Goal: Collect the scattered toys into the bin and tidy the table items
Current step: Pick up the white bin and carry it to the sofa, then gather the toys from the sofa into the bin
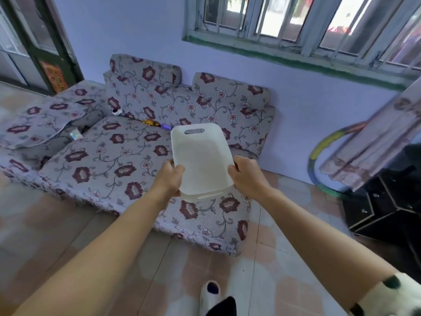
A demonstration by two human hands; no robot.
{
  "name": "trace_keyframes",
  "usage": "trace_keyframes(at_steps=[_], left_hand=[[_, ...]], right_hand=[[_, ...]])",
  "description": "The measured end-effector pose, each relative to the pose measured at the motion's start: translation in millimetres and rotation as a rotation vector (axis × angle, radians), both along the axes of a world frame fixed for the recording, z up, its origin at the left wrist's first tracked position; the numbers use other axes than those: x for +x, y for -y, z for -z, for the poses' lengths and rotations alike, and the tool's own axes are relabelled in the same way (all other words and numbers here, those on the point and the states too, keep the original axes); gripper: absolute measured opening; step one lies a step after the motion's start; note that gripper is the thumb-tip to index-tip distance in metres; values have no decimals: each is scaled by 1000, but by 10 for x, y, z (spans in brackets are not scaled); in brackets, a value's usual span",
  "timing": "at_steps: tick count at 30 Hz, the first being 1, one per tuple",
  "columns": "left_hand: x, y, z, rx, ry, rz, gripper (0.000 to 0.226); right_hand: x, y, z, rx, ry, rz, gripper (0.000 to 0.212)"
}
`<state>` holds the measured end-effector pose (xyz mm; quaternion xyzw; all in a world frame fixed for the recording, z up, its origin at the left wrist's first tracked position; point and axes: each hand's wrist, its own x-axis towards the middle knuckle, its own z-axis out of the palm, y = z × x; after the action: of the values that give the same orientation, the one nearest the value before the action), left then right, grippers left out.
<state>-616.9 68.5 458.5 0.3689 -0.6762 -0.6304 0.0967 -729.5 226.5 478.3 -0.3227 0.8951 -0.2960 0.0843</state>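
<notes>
White plastic bin (200,160), gripped at its sides by the left hand (169,179) and right hand (247,176), hangs above the floral sofa (118,156); best set it flat near the toys behind it.

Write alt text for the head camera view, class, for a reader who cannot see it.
Both hands, left hand and right hand, hold an empty white bin by its sides above a floral sofa. Small toys lie along the seat's back edge, under a barred window.
</notes>
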Motion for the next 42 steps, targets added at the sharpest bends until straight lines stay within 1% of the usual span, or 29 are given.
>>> trace_keyframes(at_steps=[2, 4, 6, 11, 16, 23, 28, 31, 36, 39, 42], left_hand=[[-305, 293, 75, -5, 7, -15, 23], [-589, 569, 160, -14, 29, -33, 33], [-827, 802, 209, -36, 50, -47, 37], [-1420, 1497, 434, -41, 75, -111, 39], [-1846, 2186, 693, -95, 88, -99, 34], [-2534, 3319, 1167, -111, 125, -11, 33], [-2870, 3886, 1623, -132, 149, 51, 35], [-3022, 4075, 1969, -138, 171, 85, 35], [-3227, 4244, 2701, -152, 235, 145, 41], [-3381, 4272, 3223, -117, 262, 173, 45], [-3545, 4192, 3674, -77, 281, 195, 44]], right_hand=[[-336, 307, 83, 13, 0, -25, 36], [-661, 596, 165, 29, 1, -40, 35], [-937, 851, 220, 35, -12, -55, 34], [-1603, 1622, 411, 79, -33, -94, 31], [-1993, 2254, 595, 88, -5, -122, 35], [-2546, 3302, 1083, 87, 61, -5, 30], [-2860, 3807, 1662, 65, 128, 35, 37], [-3002, 3915, 2018, 38, 134, 50, 41], [-3265, 3977, 2782, 51, 156, 95, 43], [-3413, 3979, 3354, 62, 202, 113, 42], [-3517, 3878, 3875, 124, 252, 143, 40]])
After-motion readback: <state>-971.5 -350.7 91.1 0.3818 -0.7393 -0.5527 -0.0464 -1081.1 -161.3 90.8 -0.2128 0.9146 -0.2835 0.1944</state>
